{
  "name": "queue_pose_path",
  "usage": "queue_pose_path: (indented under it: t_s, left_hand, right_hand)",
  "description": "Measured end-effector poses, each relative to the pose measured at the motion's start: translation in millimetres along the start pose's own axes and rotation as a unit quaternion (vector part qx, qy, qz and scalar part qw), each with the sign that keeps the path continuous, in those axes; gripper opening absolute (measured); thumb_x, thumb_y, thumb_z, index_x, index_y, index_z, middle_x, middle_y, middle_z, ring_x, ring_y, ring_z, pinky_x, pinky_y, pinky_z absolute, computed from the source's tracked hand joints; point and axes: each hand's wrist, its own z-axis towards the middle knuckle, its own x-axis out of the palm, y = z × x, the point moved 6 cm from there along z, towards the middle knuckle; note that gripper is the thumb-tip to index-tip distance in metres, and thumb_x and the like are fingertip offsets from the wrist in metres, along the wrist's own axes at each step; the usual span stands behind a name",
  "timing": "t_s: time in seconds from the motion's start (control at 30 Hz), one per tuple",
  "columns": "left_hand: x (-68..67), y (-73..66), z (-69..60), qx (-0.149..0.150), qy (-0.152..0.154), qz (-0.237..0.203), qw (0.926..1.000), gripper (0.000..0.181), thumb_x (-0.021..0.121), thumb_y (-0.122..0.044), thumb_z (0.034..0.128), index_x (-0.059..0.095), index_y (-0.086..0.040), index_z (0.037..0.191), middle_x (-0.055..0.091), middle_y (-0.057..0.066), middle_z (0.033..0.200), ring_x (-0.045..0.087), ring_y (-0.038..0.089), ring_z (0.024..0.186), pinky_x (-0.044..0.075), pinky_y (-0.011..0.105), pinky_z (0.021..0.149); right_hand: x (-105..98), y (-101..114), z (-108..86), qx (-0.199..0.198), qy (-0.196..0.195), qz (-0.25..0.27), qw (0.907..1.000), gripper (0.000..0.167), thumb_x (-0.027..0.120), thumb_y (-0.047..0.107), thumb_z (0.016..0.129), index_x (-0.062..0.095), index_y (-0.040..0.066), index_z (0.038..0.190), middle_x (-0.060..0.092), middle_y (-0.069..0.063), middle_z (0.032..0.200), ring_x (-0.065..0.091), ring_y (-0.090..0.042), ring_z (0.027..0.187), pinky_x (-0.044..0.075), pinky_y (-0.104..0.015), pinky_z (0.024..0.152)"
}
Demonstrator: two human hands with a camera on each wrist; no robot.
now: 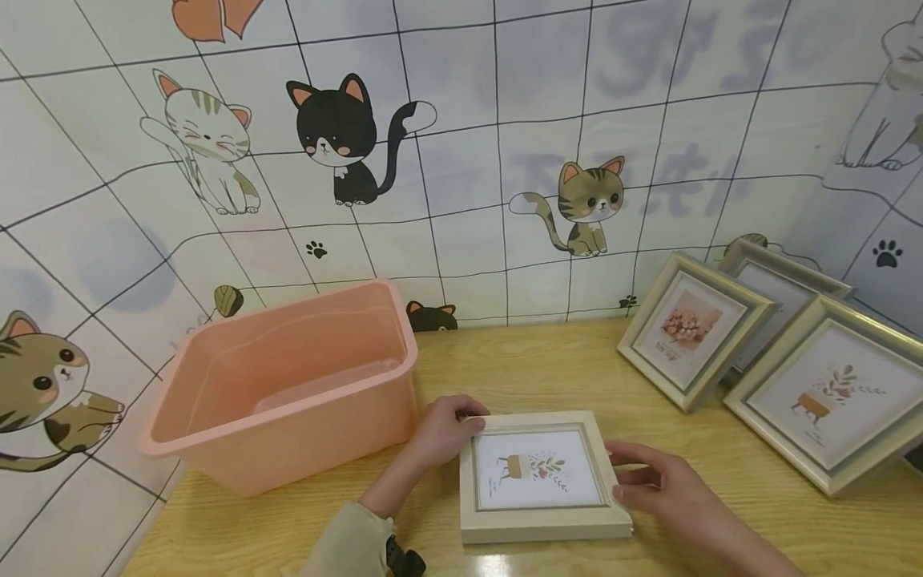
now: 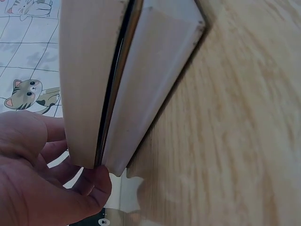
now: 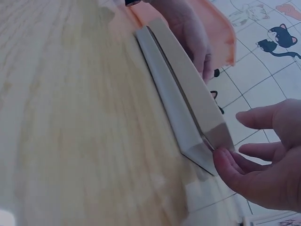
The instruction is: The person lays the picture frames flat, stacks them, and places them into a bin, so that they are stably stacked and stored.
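Two cream picture frames lie stacked flat on the table; the upper picture frame (image 1: 537,529) shows a print of a plant in a brown pot. Side on, the left wrist view shows a dark gap between the upper frame (image 2: 89,80) and the lower frame (image 2: 155,66). At the far left corner, my left hand (image 1: 443,433) grips the stack with curled fingers and thumb. Beside the right edge is my right hand (image 1: 667,485). Its thumb (image 3: 228,167) touches the near right corner, while the other fingers (image 3: 256,117) extend loosely apart.
A pink plastic bin (image 1: 303,437) stands on the table to the left. Several more frames lean upright at the right, including a small flower frame (image 1: 692,328) and a larger plant frame (image 1: 836,393). Behind the wooden table (image 1: 519,357) hangs a cat-print wall covering (image 1: 469,176).
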Motion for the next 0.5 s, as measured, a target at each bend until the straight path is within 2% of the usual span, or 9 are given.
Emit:
queue_pose_path:
  t_s: [0.1, 0.2, 0.3, 0.4, 0.5]
  left_hand:
    - [1.7, 1.4, 1.0, -0.004, 0.002, -0.004, 1.0000, 0.010, 0.069, -0.008, 0.0968, 0.077, -0.010, 0.103, 0.071, -0.001, 0.100, 0.059, 0.017, 0.091, 0.050, 0.037, 0.079]
    - [2.5, 2.1, 2.0, -0.003, 0.002, -0.007, 1.0000, 0.009, 0.069, -0.008, 0.0970, 0.077, -0.010, 0.103, 0.071, -0.001, 0.100, 0.060, 0.017, 0.091, 0.050, 0.037, 0.080]
    - [2.5, 3.5, 2.2, -0.002, 0.004, -0.009, 1.0000, 0.010, 0.068, -0.008, 0.0975, 0.076, -0.009, 0.103, 0.071, 0.000, 0.101, 0.061, 0.018, 0.093, 0.051, 0.038, 0.082]
    - [1.3, 4.7, 1.3, -0.003, 0.006, -0.014, 0.9999, 0.011, 0.067, -0.006, 0.0975, 0.076, -0.009, 0.104, 0.071, 0.001, 0.102, 0.061, 0.018, 0.094, 0.051, 0.038, 0.083]
    - [0.2, 5.2, 0.5, 0.002, 0.013, -0.018, 0.9998, 0.012, 0.068, -0.006, 0.0970, 0.076, -0.008, 0.105, 0.072, 0.002, 0.103, 0.061, 0.019, 0.095, 0.051, 0.038, 0.083]
  right_hand:
    - [-9, 7, 0.3, -0.028, 0.016, -0.013, 0.9994, 0.056, 0.067, 0.007, 0.099, 0.045, -0.016, 0.144, 0.057, -0.031, 0.130, 0.065, -0.020, 0.102, 0.058, -0.031, 0.076]
    - [-29, 20, 3.4, -0.060, 0.012, -0.038, 0.9974, 0.052, 0.064, 0.007, 0.101, 0.045, -0.013, 0.145, 0.056, -0.030, 0.133, 0.065, -0.012, 0.099, 0.058, -0.032, 0.075]
    - [-59, 38, 9.6, -0.089, -0.018, -0.085, 0.9922, 0.047, 0.064, 0.008, 0.102, 0.051, -0.007, 0.144, 0.063, -0.011, 0.132, 0.065, -0.008, 0.096, 0.058, -0.031, 0.073]
    - [-92, 53, 15.4, -0.105, -0.061, -0.138, 0.9830, 0.045, 0.066, 0.009, 0.101, 0.054, -0.003, 0.143, 0.063, 0.015, 0.126, 0.066, -0.007, 0.092, 0.056, -0.029, 0.071]
    - [-123, 65, 18.7, -0.098, -0.098, -0.188, 0.9722, 0.046, 0.066, 0.013, 0.102, 0.054, 0.002, 0.144, 0.062, 0.022, 0.123, 0.065, 0.000, 0.092, 0.054, -0.026, 0.071]
